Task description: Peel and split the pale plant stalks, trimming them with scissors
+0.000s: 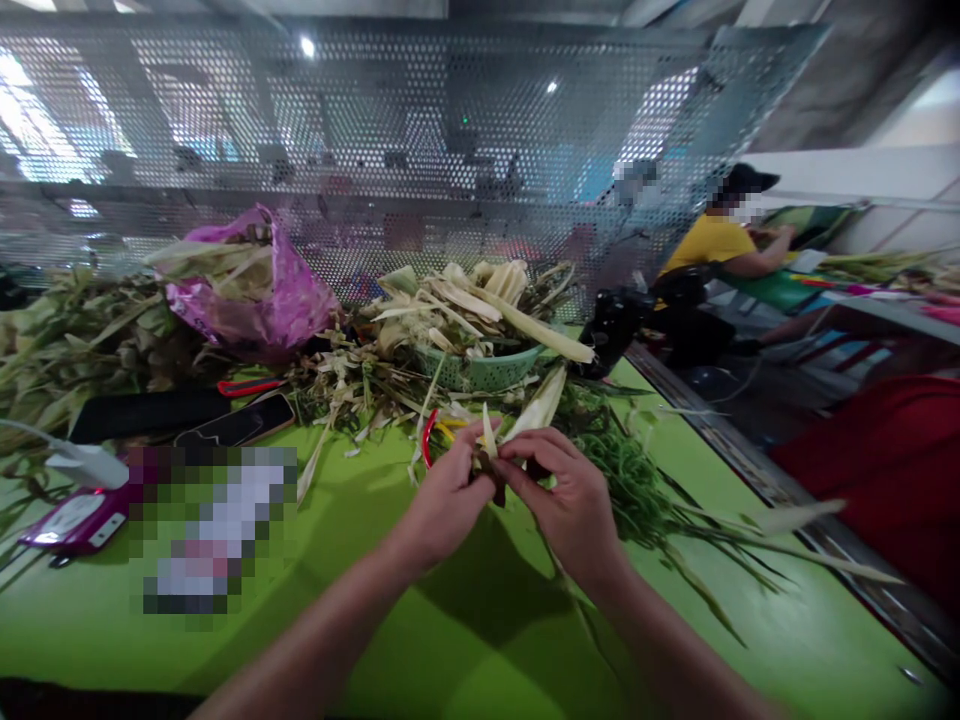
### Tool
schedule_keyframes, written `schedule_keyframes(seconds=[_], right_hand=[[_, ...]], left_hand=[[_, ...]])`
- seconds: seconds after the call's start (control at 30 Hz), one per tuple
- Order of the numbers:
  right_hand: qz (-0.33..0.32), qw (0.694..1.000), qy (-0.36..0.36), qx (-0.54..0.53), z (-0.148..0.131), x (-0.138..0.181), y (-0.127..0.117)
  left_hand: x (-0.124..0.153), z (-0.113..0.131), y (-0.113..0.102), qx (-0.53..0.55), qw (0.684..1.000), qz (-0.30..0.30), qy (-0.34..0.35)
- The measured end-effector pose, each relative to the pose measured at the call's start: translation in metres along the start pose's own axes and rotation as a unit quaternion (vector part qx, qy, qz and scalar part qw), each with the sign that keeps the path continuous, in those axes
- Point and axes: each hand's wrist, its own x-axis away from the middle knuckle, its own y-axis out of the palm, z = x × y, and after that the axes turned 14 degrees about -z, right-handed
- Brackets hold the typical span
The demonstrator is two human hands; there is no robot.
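Over the green table (pixel 352 600), both hands meet at a pale strip of corn husk (pixel 489 432). My left hand (pixel 454 490) is closed round its lower part, and the strip's tip sticks up above the fingers. My right hand (pixel 559 485) pinches at the same spot with thumb and forefinger. A wider pale husk leaf (pixel 536 408) rises just behind the right fingers. Something brown shows between the hands, too small to make out. Just beyond the left hand are the red handle loop (pixel 429 438) of a tool and something yellow, both partly hidden.
A green basket (pixel 480 370) heaped with dry husks stands behind the hands, a pink bag (pixel 262 290) of husks to its left. Green strands (pixel 630 480) lie right. Phone (pixel 240 422), red-handled cutter (pixel 251 386) and purple power bank (pixel 82 520) lie left. A person in yellow (pixel 709 245) sits far right.
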Motion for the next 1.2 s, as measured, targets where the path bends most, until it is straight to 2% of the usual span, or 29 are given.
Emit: schedule_keyframes(seconds=[0.2,0.37,0.57,0.73,0.87,0.97,1.2], right_hand=[[0.009,0.998,0.059,-0.038,0.0,-0.001,0.001],[-0.013,0.987,0.09,-0.131,-0.003,-0.001,0.0],[0.0,0.958,0.159,-0.238,-0.001,-0.002,-0.003],[-0.042,0.924,0.178,-0.337,0.003,-0.004,-0.002],[0.006,0.906,0.192,-0.377,0.005,-0.005,-0.001],[0.041,0.885,0.204,-0.417,0.007,-0.005,-0.002],[0.07,0.865,0.162,-0.47,0.007,-0.004,-0.003]], left_hand=[[0.005,0.008,0.001,0.003,1.0,-0.018,-0.022],[0.002,0.009,0.002,0.021,1.0,-0.007,-0.011],[0.003,0.016,-0.002,0.021,0.999,0.033,-0.006],[0.004,0.018,-0.001,0.037,0.999,0.016,0.003],[0.004,0.015,-0.001,0.05,0.999,-0.007,-0.01],[0.004,0.011,-0.003,0.053,0.998,-0.002,-0.025],[0.003,-0.002,-0.006,0.065,0.995,0.008,-0.07]])
